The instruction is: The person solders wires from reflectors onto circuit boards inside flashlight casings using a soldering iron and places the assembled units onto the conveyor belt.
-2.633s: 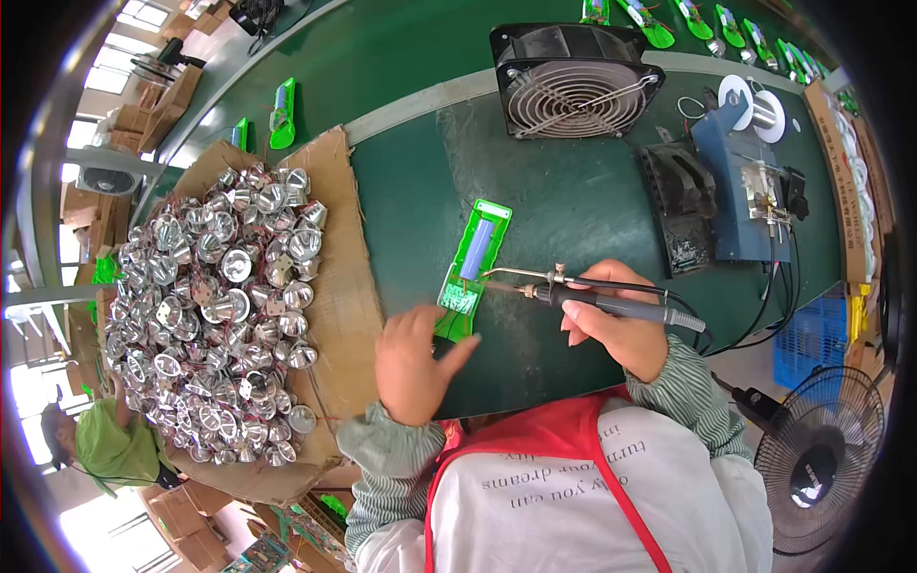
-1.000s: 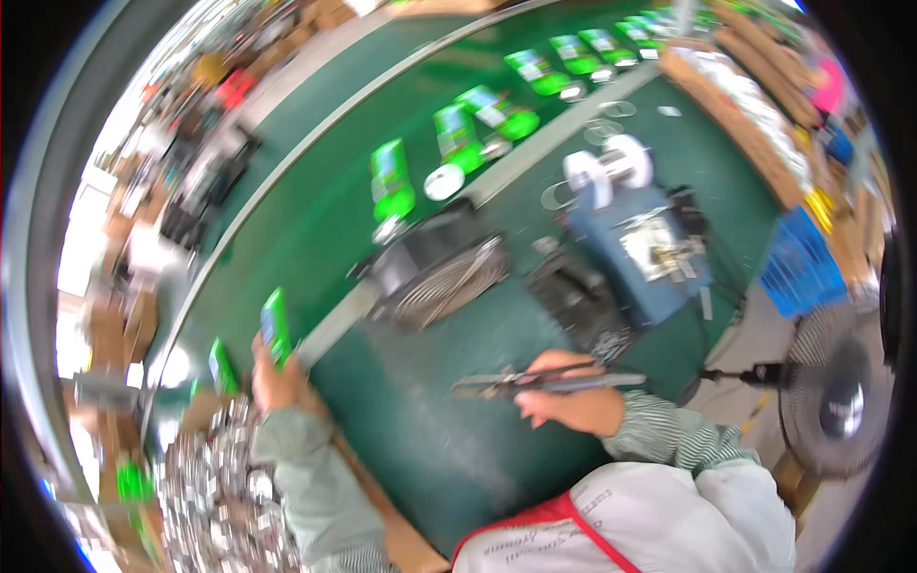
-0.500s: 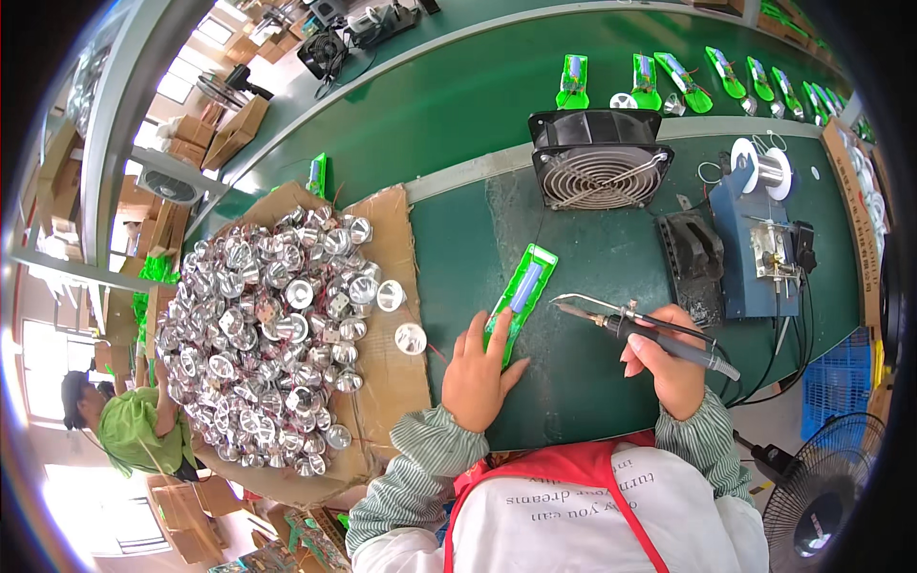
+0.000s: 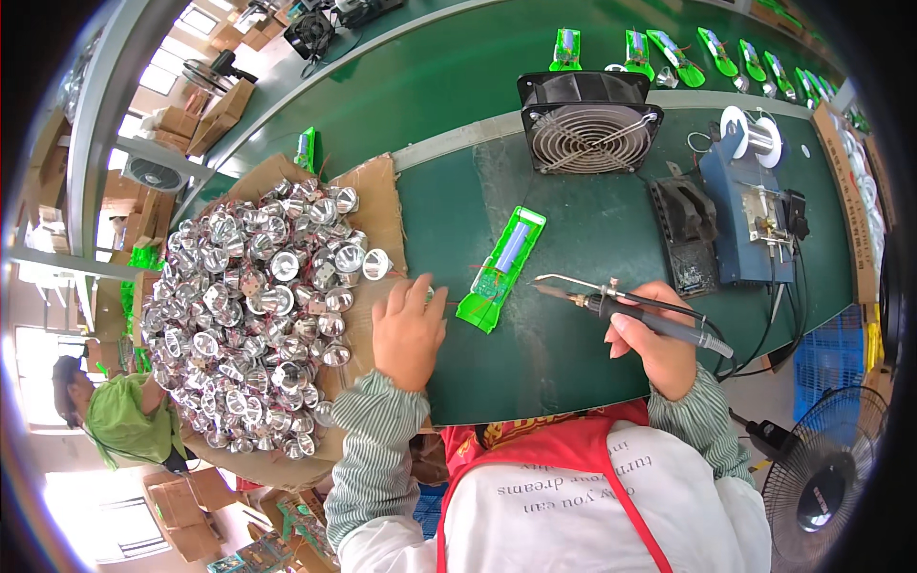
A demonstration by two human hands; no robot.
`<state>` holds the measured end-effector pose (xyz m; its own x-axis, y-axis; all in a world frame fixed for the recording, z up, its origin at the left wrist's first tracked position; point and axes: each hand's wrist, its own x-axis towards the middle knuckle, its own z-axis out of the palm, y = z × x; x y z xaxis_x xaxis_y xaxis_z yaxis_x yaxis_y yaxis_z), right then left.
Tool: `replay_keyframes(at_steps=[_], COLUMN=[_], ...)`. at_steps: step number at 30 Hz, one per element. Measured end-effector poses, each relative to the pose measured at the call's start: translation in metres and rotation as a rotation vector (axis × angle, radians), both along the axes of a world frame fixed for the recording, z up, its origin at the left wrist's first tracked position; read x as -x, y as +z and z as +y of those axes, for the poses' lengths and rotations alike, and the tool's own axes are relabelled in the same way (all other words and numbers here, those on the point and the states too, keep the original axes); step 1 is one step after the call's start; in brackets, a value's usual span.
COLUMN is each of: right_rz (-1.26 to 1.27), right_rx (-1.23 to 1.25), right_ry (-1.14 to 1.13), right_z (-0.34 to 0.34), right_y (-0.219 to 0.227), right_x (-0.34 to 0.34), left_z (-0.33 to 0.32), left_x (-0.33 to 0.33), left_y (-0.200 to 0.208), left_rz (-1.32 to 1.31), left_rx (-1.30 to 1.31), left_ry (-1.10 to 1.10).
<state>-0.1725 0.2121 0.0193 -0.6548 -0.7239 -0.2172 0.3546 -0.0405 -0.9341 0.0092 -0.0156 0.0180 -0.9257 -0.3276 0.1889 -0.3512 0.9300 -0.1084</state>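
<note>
My left hand point(image 4: 409, 332) is at the right edge of the cardboard, its fingers closed over a silvery reflector cup point(image 4: 429, 293), mostly hidden beneath them. A thin red wire runs from there toward the green housing point(image 4: 484, 310). That housing lies on the green tabletop between my hands, with a blue cylindrical cell point(image 4: 514, 246), a small circuit board and red wires in it. My right hand point(image 4: 661, 342) grips a soldering iron point(image 4: 650, 323) with a thin feed tube along it. Its tip points left, a little right of the housing and apart from it.
A large heap of reflector cups point(image 4: 258, 315) covers the cardboard point(image 4: 382, 215) at left. A black fan point(image 4: 590, 124) stands ahead; a blue solder feeder point(image 4: 740, 220) with a wire spool point(image 4: 750, 137) sits at right. Green housings point(image 4: 676, 59) line the far bench. A person point(image 4: 129, 415) is at far left.
My left hand has left the green housing and moved left onto the reflector cup by the cardboard's edge. My right hand still holds the soldering iron. The whole view has shifted slightly.
</note>
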Motion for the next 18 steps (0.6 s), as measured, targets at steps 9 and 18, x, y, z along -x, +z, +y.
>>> replay_keyframes(at_steps=[9, 18], right_rz=[0.034, 0.029], right_rx=[0.007, 0.018], right_ry=[0.044, 0.087], right_z=[0.001, -0.007], right_y=[0.0, -0.002], right_x=[-0.002, 0.003], left_z=[-0.012, -0.02], left_x=[0.009, -0.013], left_y=[-0.028, -0.015], left_rz=[-0.21, 0.241], left_rx=[0.098, -0.541], left_ry=[-0.089, 0.013])
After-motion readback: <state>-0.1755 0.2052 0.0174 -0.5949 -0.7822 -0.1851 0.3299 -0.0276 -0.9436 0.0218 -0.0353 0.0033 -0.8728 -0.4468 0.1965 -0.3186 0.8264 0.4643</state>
